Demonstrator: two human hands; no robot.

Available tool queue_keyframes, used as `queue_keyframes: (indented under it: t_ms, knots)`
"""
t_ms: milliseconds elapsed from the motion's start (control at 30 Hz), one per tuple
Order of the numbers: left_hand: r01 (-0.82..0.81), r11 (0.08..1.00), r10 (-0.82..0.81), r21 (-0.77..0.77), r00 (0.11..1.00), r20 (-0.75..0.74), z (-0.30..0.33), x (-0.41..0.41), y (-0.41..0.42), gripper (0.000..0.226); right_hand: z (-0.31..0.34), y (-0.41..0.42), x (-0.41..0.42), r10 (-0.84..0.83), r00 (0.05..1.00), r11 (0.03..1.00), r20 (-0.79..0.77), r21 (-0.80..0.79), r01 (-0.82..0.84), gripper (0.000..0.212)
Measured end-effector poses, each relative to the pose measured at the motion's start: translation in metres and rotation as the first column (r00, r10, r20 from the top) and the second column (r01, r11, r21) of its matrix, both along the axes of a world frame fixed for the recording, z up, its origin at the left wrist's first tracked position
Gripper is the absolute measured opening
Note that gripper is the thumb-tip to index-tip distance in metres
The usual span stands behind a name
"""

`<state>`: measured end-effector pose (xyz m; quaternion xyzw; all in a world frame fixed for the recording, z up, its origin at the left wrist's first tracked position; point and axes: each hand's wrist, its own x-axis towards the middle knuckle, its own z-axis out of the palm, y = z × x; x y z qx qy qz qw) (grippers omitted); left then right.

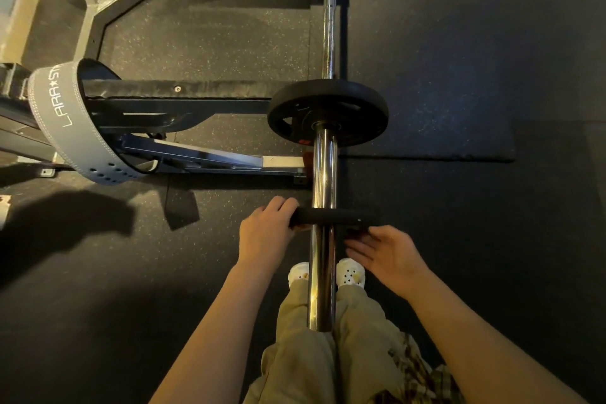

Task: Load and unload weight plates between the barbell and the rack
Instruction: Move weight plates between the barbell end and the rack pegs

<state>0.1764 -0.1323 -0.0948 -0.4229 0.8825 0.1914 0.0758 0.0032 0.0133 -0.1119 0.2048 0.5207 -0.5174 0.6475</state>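
Your knees stood either side of the bar's sleeve (323,272), whose end pointed back at your lap, with your shoes (351,274) directly under it. Partway along that sleeve sat a small black plate (331,217), seen edge-on, well apart from the larger plate (328,113) seated farther up against the collar. Your left hand (267,233) had its fingers curled over the small plate's left rim, gripping it. Your right hand (382,254) lay with fingers straight against the plate's near face on the right side, pressing rather than clasping.

That uneven hold was the risk, as I judged it: with only one side gripped, the plate could cock on the sleeve and bind, or jerk free when forced. If it came off the end suddenly, it would have dropped toward your feet. Fingers wrapped over the rim could also have been pinched had the two plates met. Left of the bar, a grey belt (65,115) hung on the rack (183,105).
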Motion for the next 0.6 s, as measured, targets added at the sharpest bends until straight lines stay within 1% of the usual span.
queue_keyframes:
  t_ms: [33, 67, 100, 133, 167, 200, 233, 267, 300, 367, 433, 467, 500, 567, 600]
  knots:
    - [-0.064, 0.994, 0.071, 0.083, 0.994, -0.082, 0.0, 0.005, 0.002, 0.039, 0.004, -0.003, -0.001, -0.068, 0.996, 0.998, 0.049, -0.006, 0.069, 0.044]
    - [-0.159, 0.966, 0.195, 0.203, 0.965, -0.174, -0.004, 0.01, 0.004, 0.042, 0.006, -0.006, -0.001, -0.125, 0.988, 0.992, 0.093, 0.012, 0.124, 0.047]
    - [-0.284, 0.886, 0.383, 0.366, 0.893, -0.235, -0.005, 0.013, 0.006, 0.048, 0.009, -0.012, -0.001, -0.163, 0.978, 0.987, 0.133, 0.034, 0.159, 0.051]
    - [-0.425, 0.702, 0.628, 0.572, 0.747, -0.216, -0.004, 0.013, 0.008, 0.059, 0.01, -0.017, -0.001, -0.174, 0.972, 0.984, 0.156, 0.063, 0.166, 0.054]
    - [-0.518, 0.393, 0.851, 0.76, 0.518, -0.086, 0.0, 0.009, 0.008, 0.073, 0.011, -0.025, 0.001, -0.176, 0.97, 0.983, 0.17, 0.091, 0.162, 0.053]
    - [-0.511, 0.053, 0.957, 0.858, 0.272, 0.103, 0.002, 0.004, 0.007, 0.085, 0.014, -0.035, 0.002, -0.177, 0.97, 0.979, 0.166, 0.13, 0.156, 0.047]
    - [-0.437, -0.19, 0.959, 0.879, 0.109, 0.262, 0.002, -0.001, 0.006, 0.088, 0.016, -0.043, 0.003, -0.187, 0.971, 0.97, 0.147, 0.182, 0.159, 0.039]
    - [-0.365, -0.309, 0.935, 0.878, 0.055, 0.351, 0.002, -0.006, 0.004, 0.083, 0.018, -0.05, 0.003, -0.194, 0.973, 0.96, 0.123, 0.228, 0.162, 0.032]
    - [-0.345, -0.331, 0.924, 0.879, 0.073, 0.376, 0.004, -0.011, 0.002, 0.072, 0.017, -0.056, 0.003, -0.192, 0.976, 0.951, 0.102, 0.264, 0.16, 0.027]
    - [-0.377, -0.289, 0.924, 0.88, 0.133, 0.36, 0.003, -0.021, -0.001, 0.048, 0.013, -0.062, 0.0, -0.185, 0.979, 0.937, 0.086, 0.317, 0.149, 0.023]
    - [-0.406, -0.257, 0.93, 0.877, 0.144, 0.339, -0.001, -0.027, -0.002, 0.032, 0.005, -0.062, 0.0, -0.177, 0.981, 0.921, 0.076, 0.363, 0.138, 0.023]
    - [-0.412, -0.257, 0.931, 0.874, 0.137, 0.338, -0.003, -0.029, -0.002, 0.029, 0.002, -0.063, 0.001, -0.172, 0.983, 0.911, 0.064, 0.389, 0.134, 0.021]
    - [-0.41, -0.262, 0.932, 0.873, 0.126, 0.339, -0.005, -0.03, -0.004, 0.031, 0.001, -0.065, 0.002, -0.167, 0.985, 0.901, 0.051, 0.413, 0.132, 0.019]
    - [-0.425, -0.263, 0.933, 0.866, 0.117, 0.341, -0.009, -0.032, -0.008, 0.041, 0.001, -0.069, 0.002, -0.162, 0.986, 0.881, 0.03, 0.454, 0.131, 0.02]
    - [-0.442, -0.252, 0.931, 0.861, 0.133, 0.34, -0.01, -0.032, -0.011, 0.046, 0.0, -0.071, 0.001, -0.161, 0.987, 0.872, 0.021, 0.47, 0.133, 0.02]
